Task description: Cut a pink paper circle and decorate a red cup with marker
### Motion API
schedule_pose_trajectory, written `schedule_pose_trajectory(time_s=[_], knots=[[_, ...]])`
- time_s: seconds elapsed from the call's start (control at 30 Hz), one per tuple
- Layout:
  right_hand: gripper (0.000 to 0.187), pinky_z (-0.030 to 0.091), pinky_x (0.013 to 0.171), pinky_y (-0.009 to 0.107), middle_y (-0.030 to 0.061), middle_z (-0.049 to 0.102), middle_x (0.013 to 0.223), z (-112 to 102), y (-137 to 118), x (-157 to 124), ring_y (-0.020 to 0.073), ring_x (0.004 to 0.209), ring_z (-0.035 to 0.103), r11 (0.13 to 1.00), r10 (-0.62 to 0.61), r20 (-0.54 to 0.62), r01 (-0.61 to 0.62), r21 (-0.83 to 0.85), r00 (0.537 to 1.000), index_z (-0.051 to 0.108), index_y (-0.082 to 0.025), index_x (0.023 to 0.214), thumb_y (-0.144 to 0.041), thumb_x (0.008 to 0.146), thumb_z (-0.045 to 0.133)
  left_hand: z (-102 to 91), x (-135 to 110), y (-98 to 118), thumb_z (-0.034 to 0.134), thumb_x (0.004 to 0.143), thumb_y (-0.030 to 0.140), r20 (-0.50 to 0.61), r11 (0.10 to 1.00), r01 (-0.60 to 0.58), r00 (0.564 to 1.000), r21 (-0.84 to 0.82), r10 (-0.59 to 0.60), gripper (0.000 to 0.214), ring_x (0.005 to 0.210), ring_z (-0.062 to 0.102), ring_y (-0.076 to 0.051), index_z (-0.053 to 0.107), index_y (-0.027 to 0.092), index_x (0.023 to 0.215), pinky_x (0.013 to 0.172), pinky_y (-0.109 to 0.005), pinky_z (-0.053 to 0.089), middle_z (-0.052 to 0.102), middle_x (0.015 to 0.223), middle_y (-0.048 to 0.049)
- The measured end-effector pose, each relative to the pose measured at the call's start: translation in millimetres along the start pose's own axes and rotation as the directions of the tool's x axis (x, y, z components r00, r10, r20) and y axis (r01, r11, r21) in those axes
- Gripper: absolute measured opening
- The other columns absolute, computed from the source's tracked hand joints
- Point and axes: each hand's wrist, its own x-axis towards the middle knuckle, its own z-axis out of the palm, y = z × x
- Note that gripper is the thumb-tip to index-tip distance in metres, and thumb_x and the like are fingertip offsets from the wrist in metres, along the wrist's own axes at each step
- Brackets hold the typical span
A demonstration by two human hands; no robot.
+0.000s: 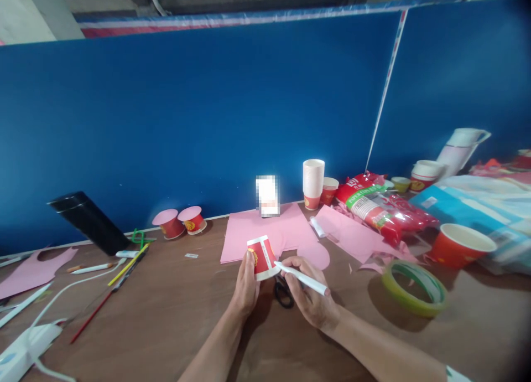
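In my left hand (245,288) is a red and white paper cup (262,260) with a yellow emblem, tilted above the brown table. My right hand (309,299) grips a white marker (305,279), whose tip meets or nearly meets the white strip on the cup's side. Black scissor handles (284,294) show between the two hands; the blades are hidden. Just behind the cup lie stacked pink paper sheets (240,235) and a round pink paper piece (314,256).
Two red cups (170,224) with pink tops stand back left, near a black tumbler (91,221). To the right are yellow tape (390,285), an orange cup (443,249), stacked cups (313,182) and a red cup packet (369,205). A blue partition (232,111) bounds the table's back.
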Motion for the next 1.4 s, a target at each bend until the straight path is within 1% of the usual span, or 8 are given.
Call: schedule_pose_trajectory(time_s=[0.2, 0.37, 0.5, 0.57, 0.7, 0.9, 1.17, 1.4], knots=[[0.02, 0.058, 0.077, 0.029, 0.0072, 0.072, 0.093, 9.1, 2.4, 0.9, 0.0185, 0.084, 0.07, 0.997, -0.071, -0.099, 0.069, -0.024, 0.993, 0.061, -0.022, 0.107, -0.014, 0.095, 0.048, 2.1, -3.7, 3.0, 0.06, 0.085, 0.053, 0.039, 0.988, 0.02, 0.999, -0.153, -0.015, 0.039, 0.096, 0.065, -0.024, 0.064, 0.018, 0.1, 0.094, -0.039, 0.049, 0.071, 0.102, -0.0083], [0.037, 0.057, 0.082, 0.038, 0.0086, 0.072, 0.103, 8.3, 6.8, 0.9, 0.0244, 0.094, 0.068, 0.983, -0.147, 0.123, 0.159, -0.093, 0.981, 0.057, -0.026, 0.122, -0.014, 0.087, 0.059, 1.8, -6.3, 4.9, 0.062, 0.081, 0.058, -0.003, 0.998, 0.015, 1.0, -0.059, -0.015, 0.043, 0.085, 0.065, -0.02, 0.064, 0.019, 0.099, 0.084, -0.034, 0.051, 0.071, 0.091, -0.0046], [0.038, 0.057, 0.085, 0.039, 0.0099, 0.071, 0.11, 7.0, 14.9, 3.7, 0.0253, 0.1, 0.068, 0.991, -0.068, 0.09, 0.077, -0.111, 0.994, 0.055, -0.025, 0.124, -0.015, 0.088, 0.059, 5.1, -4.6, 5.8, 0.051, 0.087, 0.061, 0.043, 0.979, 0.021, 0.999, -0.202, -0.013, 0.054, 0.107, 0.064, -0.026, 0.061, 0.017, 0.116, 0.094, -0.04, 0.049, 0.069, 0.114, -0.0107], [0.035, 0.057, 0.086, 0.038, 0.0104, 0.07, 0.11, 7.0, 20.9, 5.4, 0.0251, 0.101, 0.068, 0.993, -0.004, 0.045, 0.01, -0.12, 0.999, 0.055, -0.024, 0.123, -0.015, 0.09, 0.056, 5.7, -3.4, 5.3, 0.054, 0.086, 0.058, 0.022, 0.973, 0.007, 1.0, -0.233, -0.002, 0.054, 0.114, 0.061, -0.027, 0.058, 0.02, 0.124, 0.097, -0.04, 0.048, 0.066, 0.122, -0.0108], [0.031, 0.055, 0.088, 0.039, 0.0109, 0.069, 0.114, 6.4, 30.1, 6.5, 0.026, 0.104, 0.067, 0.988, 0.095, 0.024, -0.092, -0.122, 0.995, 0.055, -0.021, 0.12, -0.014, 0.089, 0.051, 3.9, -3.7, 5.5, 0.07, 0.079, 0.044, -0.043, 0.985, 0.044, 0.998, -0.168, -0.052, 0.057, 0.11, 0.064, -0.025, 0.054, 0.023, 0.129, 0.094, -0.038, 0.05, 0.067, 0.122, -0.0097], [0.036, 0.056, 0.083, 0.035, 0.0097, 0.07, 0.113, 4.8, 29.0, 6.0, 0.0255, 0.102, 0.067, 0.972, 0.234, 0.081, -0.233, -0.017, 0.969, 0.054, -0.02, 0.119, -0.013, 0.083, 0.054, 3.5, -5.5, 8.7, 0.079, 0.071, 0.037, 0.029, 0.999, -0.036, 0.999, -0.031, 0.037, 0.055, 0.101, 0.067, -0.025, 0.062, 0.018, 0.12, 0.087, -0.034, 0.052, 0.07, 0.114, -0.0122], [0.031, 0.055, 0.079, 0.032, 0.0078, 0.07, 0.104, 8.1, 27.7, 4.6, 0.0219, 0.092, 0.069, 0.968, 0.235, 0.103, -0.242, 0.063, 0.966, 0.055, -0.02, 0.116, -0.016, 0.085, 0.05, 4.0, -6.5, 9.1, 0.082, 0.066, 0.035, 0.048, 0.992, -0.116, 0.992, 0.042, 0.114, 0.053, 0.098, 0.067, -0.025, 0.064, 0.017, 0.113, 0.085, -0.033, 0.051, 0.072, 0.108, -0.0103], [0.033, 0.056, 0.081, 0.033, 0.0077, 0.071, 0.105, 5.4, 24.9, 7.0, 0.0214, 0.09, 0.069, 0.971, 0.233, 0.066, -0.236, 0.043, 0.97, 0.055, -0.019, 0.115, -0.013, 0.083, 0.05, 4.8, -5.9, 8.8, 0.082, 0.067, 0.035, -0.032, 0.999, -0.037, 0.999, -0.032, 0.036, 0.058, 0.095, 0.068, -0.022, 0.055, 0.02, 0.116, 0.079, -0.031, 0.053, 0.071, 0.109, -0.0095]])
